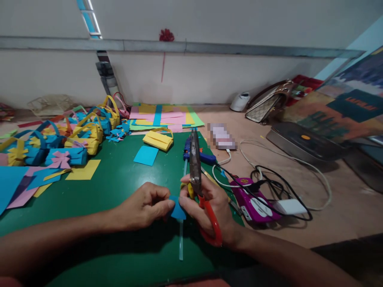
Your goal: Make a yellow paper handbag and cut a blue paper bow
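My left hand [148, 206] is closed, pinching a small piece of blue paper [178, 212] between thumb and fingers. My right hand [211, 207] is wrapped round scissors with red handles [216, 223], their dark blades pointing up and away from me. Its thumb also touches the right edge of the blue paper. Something yellow shows beside the right fingers, mostly hidden. Behind the scissors lies a blue glue gun [208, 158], partly covered by the blades. A clear glue stick [181, 243] runs below the blue paper. A blue paper square [146, 155] and a yellow paper bag [158, 139] lie beyond my hands.
Several small paper bags [68, 156] with handles and bows crowd the left of the green mat [119, 195]. Coloured sheets [172, 117] are stacked at the back. On the right are a purple power strip [257, 203], tangled cables, a lidded container [302, 143] and a handbag [266, 105].
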Tool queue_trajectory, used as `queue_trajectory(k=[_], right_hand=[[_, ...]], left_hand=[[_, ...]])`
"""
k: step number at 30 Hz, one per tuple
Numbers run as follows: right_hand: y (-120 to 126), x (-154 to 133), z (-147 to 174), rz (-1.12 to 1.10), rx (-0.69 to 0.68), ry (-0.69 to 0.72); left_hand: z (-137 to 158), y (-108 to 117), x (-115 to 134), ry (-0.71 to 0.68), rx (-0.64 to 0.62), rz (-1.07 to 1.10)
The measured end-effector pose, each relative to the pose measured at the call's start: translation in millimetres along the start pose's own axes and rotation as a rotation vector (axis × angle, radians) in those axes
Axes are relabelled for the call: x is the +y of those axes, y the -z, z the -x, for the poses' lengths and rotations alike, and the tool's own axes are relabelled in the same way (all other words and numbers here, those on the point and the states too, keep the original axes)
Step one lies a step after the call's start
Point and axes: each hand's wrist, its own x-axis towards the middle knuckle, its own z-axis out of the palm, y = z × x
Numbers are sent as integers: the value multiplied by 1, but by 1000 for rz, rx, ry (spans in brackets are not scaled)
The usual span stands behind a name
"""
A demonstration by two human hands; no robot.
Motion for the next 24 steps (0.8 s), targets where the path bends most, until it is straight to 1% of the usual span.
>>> queue_trajectory(k=[4, 11, 13, 17, 24], right_hand=[[2, -4, -4, 14, 43, -4], [3, -3, -7, -26, 54, -34], [3, -1, -7, -34, 53, -33], [4, 0, -8, -47, 74, -30], [5, 0, -8, -43, 48, -43]], left_hand=[[-2, -1, -2, 73, -28, 142], [-1, -3, -3, -18, 63, 61], [-2, -4, -3, -12, 70, 76], [-5, -5, -1, 26, 100, 173], [-6, -3, 0, 79, 129, 265]])
